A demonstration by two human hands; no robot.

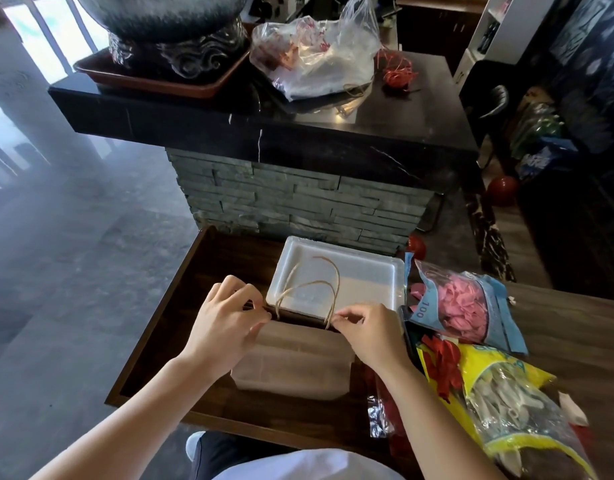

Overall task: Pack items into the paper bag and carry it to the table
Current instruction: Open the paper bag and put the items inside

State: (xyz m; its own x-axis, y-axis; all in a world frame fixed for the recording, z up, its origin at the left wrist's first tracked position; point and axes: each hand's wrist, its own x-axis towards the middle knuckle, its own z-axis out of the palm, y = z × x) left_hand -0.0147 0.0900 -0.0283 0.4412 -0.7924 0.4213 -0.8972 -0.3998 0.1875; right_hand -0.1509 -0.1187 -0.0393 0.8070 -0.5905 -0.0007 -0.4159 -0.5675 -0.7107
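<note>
A brown paper bag [295, 362] lies flat on the dark wooden table [167, 341], its twine handles [312, 289] looping over a white foam tray [354, 275]. My left hand [226, 323] pinches the bag's top edge at its left corner. My right hand [371, 334] pinches the same edge at the right, by a handle's base. Right of the bag lie a packet of pink balloons [468, 306], a yellow packet with red balloons [447, 368] and a clear packet of white pieces [513, 407].
A black stone counter [333, 133] on a slate base stands behind the table, carrying a clear plastic bag [316, 57], red ribbon scraps [397, 72] and a large bowl on a tray [160, 77]. Red balls [501, 190] lie on the floor at right.
</note>
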